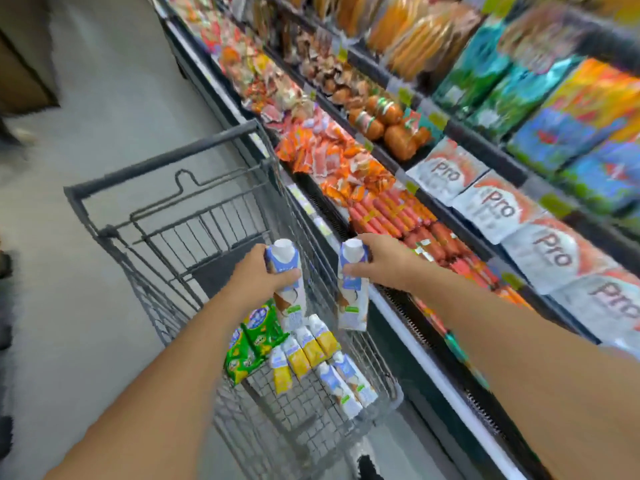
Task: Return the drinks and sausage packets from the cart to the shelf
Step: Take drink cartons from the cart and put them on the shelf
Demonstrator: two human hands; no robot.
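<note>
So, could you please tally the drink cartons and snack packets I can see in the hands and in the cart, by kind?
Blue-and-white cartons held: 2, one in the left hand and one in the right hand
Blue-and-white cartons in the cart: 2
Yellow cartons in the cart: 4
Green packets in the cart: 2
Total: 10

Held cartons (288, 271) (352, 289): blue-white, white caps. Cart (166, 188): dark grey wire. Inside it: green-yellow packets (254, 337), yellow-white cartons (304, 355). Shelf sausages (391, 213): red-orange. "Pro" packs (498, 206): white-salmon.
</note>
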